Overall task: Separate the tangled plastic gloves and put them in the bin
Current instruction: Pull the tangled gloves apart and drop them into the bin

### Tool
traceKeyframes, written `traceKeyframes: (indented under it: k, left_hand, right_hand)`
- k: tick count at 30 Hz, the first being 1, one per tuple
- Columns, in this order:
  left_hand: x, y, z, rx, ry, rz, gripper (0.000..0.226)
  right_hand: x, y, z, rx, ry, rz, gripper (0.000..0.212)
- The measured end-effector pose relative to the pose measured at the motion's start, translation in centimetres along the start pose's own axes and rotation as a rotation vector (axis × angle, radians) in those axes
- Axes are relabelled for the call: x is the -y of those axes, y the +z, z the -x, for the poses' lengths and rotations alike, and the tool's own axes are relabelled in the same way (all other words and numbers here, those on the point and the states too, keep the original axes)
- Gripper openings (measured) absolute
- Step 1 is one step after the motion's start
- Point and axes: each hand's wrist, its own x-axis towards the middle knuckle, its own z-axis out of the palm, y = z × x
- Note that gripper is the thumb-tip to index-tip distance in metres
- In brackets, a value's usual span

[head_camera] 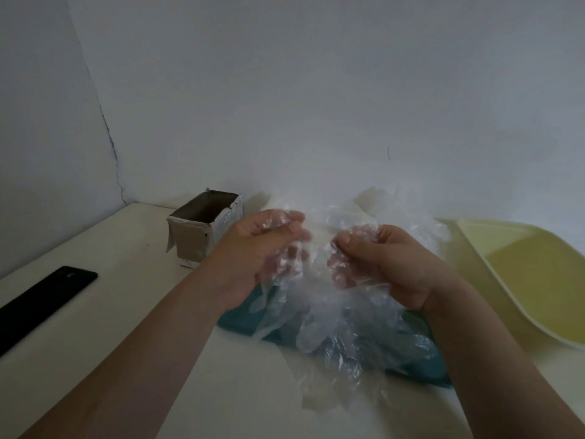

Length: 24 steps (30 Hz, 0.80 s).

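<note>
**Both hands work a clump of clear gloves above the teal mat**

The teal mat [235,318] lies flat on the pale desk [133,312] and serves as the marker for everything else. Directly above it, raised off its surface, the plastic gloves [316,312] hang as one crumpled, see-through tangle. Loose glove fingers trail down onto the mat and spill over its near edge onto the desk. More film rises behind the clump, on the far side of the mat toward the wall.

The left hand [262,248] is over the mat's left part. Its fingers are curled and its thumb is pressed toward them, with a fold of plastic bunched between. The right hand [380,261] is over the mat's right part, also curled, with thumb and fingertips pinching film at the top and more of it gathered in the palm. The two hands face each other, close but not touching, with gloves stretched between them. Both forearms reach in from the near side of the mat.

To the right of the mat, well apart from the hands, sits the yellow bin [481,248], shallow and open-topped. Beyond the mat's left far corner stands an open cardboard box [202,229], its top flaps torn. Far to the left of the mat a flat black object [47,299] lies on the desk.
</note>
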Motion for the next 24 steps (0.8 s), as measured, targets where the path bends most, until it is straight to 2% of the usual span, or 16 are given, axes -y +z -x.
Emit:
traceKeyframes:
  k: [2, 5, 7, 9, 13, 16, 20, 24]
  left_hand:
    - [0.1, -0.4, 0.0, -0.043, 0.015, -0.073, 0.009]
    - [0.3, -0.2, 0.0, -0.019, 0.033, -0.085, 0.007]
    - [0.5, 0.4, 0.2, 0.019, 0.042, -0.1, 0.007]
    - [0.7, 0.7, 0.3, -0.004, 0.051, -0.151, 0.006]
    - [0.5, -0.1, 0.4, -0.08, 0.052, -0.284, 0.008]
    - [0.4, -1.0, 0.8, -0.022, 0.006, -0.429, 0.013]
    - [0.3, -1.9, 0.9, -0.055, -0.029, -0.739, 0.01]
    - [0.6, -3.8, 0.6, -0.188, -0.021, -0.944, 0.017]
  right_hand:
    - [-0.1, -0.2, -0.3, -0.05, -0.001, -0.014, 0.026]
    - [-0.1, -0.3, -0.3, 0.005, -0.018, -0.046, 0.038]
    - [-0.2, 0.1, -0.4, 0.0, -0.066, -0.122, 0.035]
    - [-0.3, 0.4, -0.8, -0.077, -0.122, -0.142, 0.026]
    - [-0.1, -0.6, -1.1, -0.301, -0.206, 0.021, 0.016]
    - [0.8, -1.3, -0.3, -0.396, -0.243, 0.078, 0.018]
    - [1.5, -2.2, 0.9, -0.442, -0.269, 0.257, 0.026]
    - [1.2, -3.3, 1.0, -0.46, -0.32, 0.33, 0.025]
